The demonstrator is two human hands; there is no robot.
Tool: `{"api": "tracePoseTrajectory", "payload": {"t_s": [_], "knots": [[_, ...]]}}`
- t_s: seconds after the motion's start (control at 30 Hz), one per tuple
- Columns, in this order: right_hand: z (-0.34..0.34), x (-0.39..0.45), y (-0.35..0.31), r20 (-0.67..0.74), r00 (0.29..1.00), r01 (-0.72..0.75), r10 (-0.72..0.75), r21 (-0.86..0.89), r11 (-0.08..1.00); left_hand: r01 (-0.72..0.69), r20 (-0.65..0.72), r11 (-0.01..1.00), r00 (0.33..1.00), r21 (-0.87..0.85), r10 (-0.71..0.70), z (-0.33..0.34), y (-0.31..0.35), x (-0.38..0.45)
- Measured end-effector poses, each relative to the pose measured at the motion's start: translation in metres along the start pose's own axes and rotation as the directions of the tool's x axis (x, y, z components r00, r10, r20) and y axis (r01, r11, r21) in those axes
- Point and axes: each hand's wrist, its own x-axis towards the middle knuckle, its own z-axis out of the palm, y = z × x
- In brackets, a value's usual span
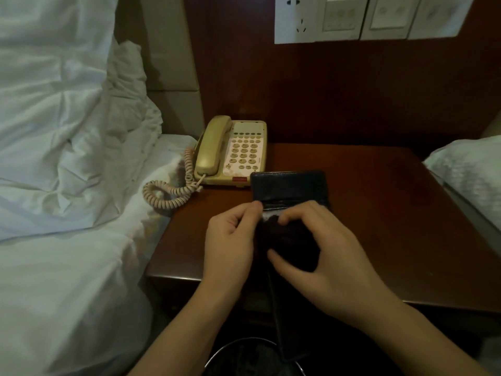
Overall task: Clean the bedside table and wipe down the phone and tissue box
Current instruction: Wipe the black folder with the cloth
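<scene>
Dark rectangular leather-look tissue box (288, 187) stood mid-table on dark red-brown wooden bedside table (379, 213), just right of beige corded phone (233, 151).

Left hand (230, 240) pinched box's near edge (likely steadying).

Right hand (320, 253), fingers curled, clamped dark crumpled cloth (287, 240) against box for wiping.

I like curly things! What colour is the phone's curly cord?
Pale pinkish beige, seen from the head camera: the cord hangs beside the phone.
</scene>
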Motion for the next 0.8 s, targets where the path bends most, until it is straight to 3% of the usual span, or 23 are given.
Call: {"api": "tracePoseTrajectory", "payload": {"t_s": [0.07,0.2,0.37,0.43,0.53,0.6,0.7,0.73,0.8], "knots": [[0.0,-0.001,0.002,-0.006,1.0,-0.008,0.008,-0.01,1.0,0.014,-0.011,1.0,1.0,-0.012,-0.014,0.002,-0.003,-0.001],[0.003,0.006,0.001,-0.207,0.977,-0.072,0.06,-0.051,0.996,0.013,0.022,0.999,1.0,0.033,-0.014,0.019,-0.005,-0.009],[-0.004,0.002,-0.001,-0.075,0.997,0.007,-0.012,-0.066,0.998,0.009,-0.032,0.998,0.999,-0.056,-0.011,0.006,0.001,-0.006],[-0.009,0.004,0.011,-0.2,0.977,-0.095,0.078,-0.076,0.993,-0.024,-0.057,0.998,0.998,-0.059,0.021,0.006,0.002,-0.005],[-0.021,0.009,0.026,-0.378,0.867,-0.33,0.325,0.053,0.942,-0.058,-0.056,0.996,0.997,-0.064,0.054,0.012,0.002,-0.006],[-0.016,0.006,0.018,-0.377,0.885,-0.302,0.275,-0.015,0.953,-0.056,-0.054,0.996,0.997,-0.069,0.053,0.016,-0.001,-0.009],[0.007,-0.001,-0.005,-0.252,0.966,-0.098,0.063,-0.128,0.987,-0.041,-0.045,0.999,0.998,-0.035,0.039,0.019,-0.003,-0.014],[0.009,0.001,-0.005,-0.227,0.973,-0.069,0.037,-0.135,0.988,-0.036,-0.042,0.999,0.999,-0.026,0.035,0.02,-0.004,-0.015],[0.002,0.01,0.007,-0.267,0.957,-0.145,0.111,-0.111,0.983,-0.036,-0.044,0.999,0.998,-0.02,0.035,0.02,-0.003,-0.016]]}}
